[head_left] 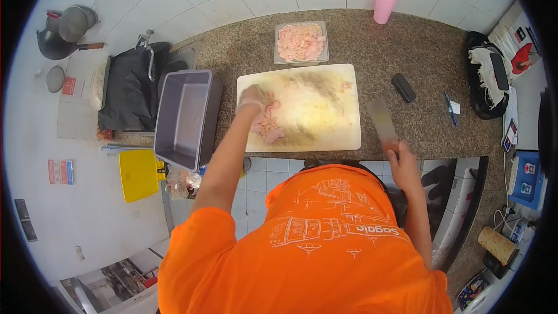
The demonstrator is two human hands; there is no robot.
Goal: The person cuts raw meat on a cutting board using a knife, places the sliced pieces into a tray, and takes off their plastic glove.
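My right hand (402,166) grips the handle of a broad-bladed cleaver (381,119), held just off the right edge of the cutting board. Over on the board's left side, my left hand (252,100) reaches down to a small pile of raw pale-pink meat pieces (270,128), which looks like chicken. Its fingers are blurred and partly hidden, so their grip does not show. The white cutting board (325,131) has grey stains and wet smears. Behind it, a clear square container (301,60) holds many more pieces of the same meat.
A deep grey plastic bin (186,99) stands left of the board, beside a tap (152,61) and black plastic sheet (133,87). A pink cup (385,4) is near the tiled wall. A black case (403,88) and blue pen (450,109) lie on the granite counter (349,35).
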